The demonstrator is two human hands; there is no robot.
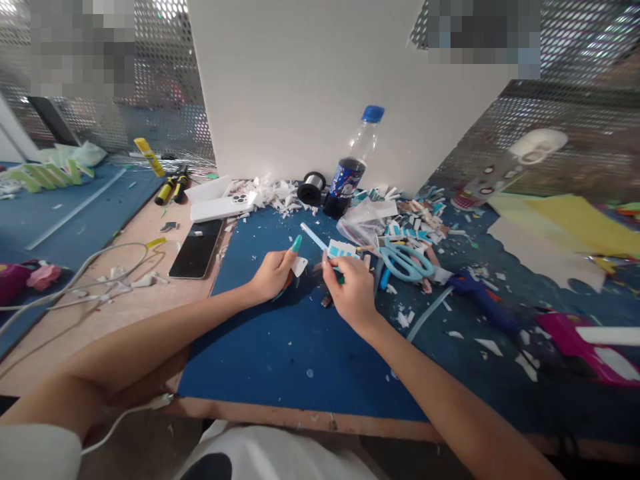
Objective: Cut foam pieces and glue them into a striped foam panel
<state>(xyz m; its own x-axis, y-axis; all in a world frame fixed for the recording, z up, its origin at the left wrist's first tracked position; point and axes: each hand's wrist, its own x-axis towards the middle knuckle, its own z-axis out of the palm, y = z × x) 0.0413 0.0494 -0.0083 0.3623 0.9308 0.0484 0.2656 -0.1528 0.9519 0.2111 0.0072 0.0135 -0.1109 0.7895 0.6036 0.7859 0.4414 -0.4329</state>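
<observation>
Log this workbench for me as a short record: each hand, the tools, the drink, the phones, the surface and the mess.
Left hand: pinching a small white piece
Right hand: fingertips on a pale blue strip
Tools: blue scissors, beside the right hand; pliers, far left
Drink: bottle, blue cap on, partly full
Phones: black one and white one, left side
Surface: blue mat
Mess: scraps along the white panel

Strip before bottle, scissors right
</observation>
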